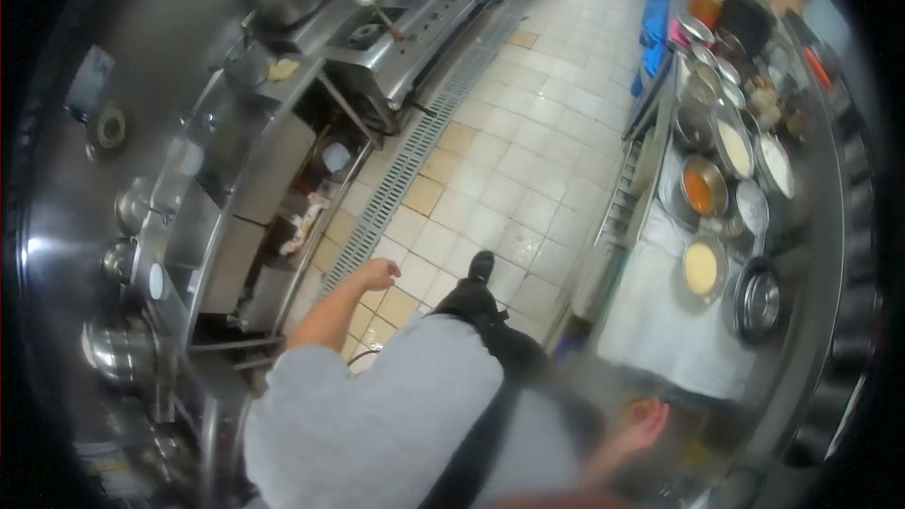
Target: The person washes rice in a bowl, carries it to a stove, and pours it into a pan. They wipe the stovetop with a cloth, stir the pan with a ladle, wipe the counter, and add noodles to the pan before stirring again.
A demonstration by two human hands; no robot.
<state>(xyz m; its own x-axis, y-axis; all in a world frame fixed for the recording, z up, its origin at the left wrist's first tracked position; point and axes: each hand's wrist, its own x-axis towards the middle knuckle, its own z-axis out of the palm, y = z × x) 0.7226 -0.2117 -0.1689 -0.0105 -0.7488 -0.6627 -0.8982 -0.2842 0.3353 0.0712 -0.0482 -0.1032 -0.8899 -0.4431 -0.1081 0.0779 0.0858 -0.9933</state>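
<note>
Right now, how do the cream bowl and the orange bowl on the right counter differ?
The cream bowl holds a pale yellow mix; the orange bowl an orange one. The cream bowl sits nearer the right hand, the orange bowl farther off. Both are round, metal, uncovered.

The tiled aisle floor [528,160] lies open ahead, with only a drain grate [415,146] flush along its left edge. The left hand [379,273] hangs in free air above it. The stove range [396,47] and steel shelving [236,226] wall the left side. On the right the counter [660,330] is crowded with bowls [705,190], with a bare stretch near the right hand [646,426].
</note>
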